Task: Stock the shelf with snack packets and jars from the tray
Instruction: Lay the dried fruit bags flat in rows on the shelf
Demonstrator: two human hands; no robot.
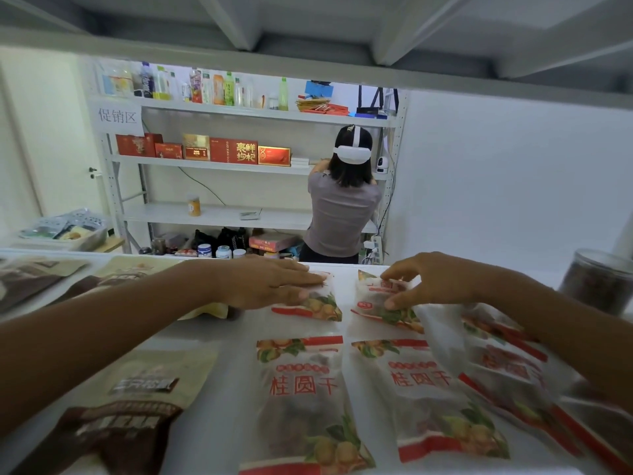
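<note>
White slick film on the 2 rear packets on the shelf (236,371): left hand (270,282) presses flat, fingers straight, on back-left packet (318,303), right hand (428,286) pinches back-right packet (370,303); the right forearm may drag the loose packet (496,354) under it askew.

A white shelf (219,337) fills the foreground; the grey ribbed underside of the board above (308,25) spans 12 o'clock. Beyond, at 11 o'clock, a pale metal rack (219,214) stands against the back wall (239,186) — bottles (212,87) on top, red gift boxes (233,150) below, a paper sign (117,116) on its left post. A person in a grey top (342,207) faces it. A plain white wall (496,173) fills 2 o'clock; a door (68,149) sits at 10 o'clock. The light is even.
</note>
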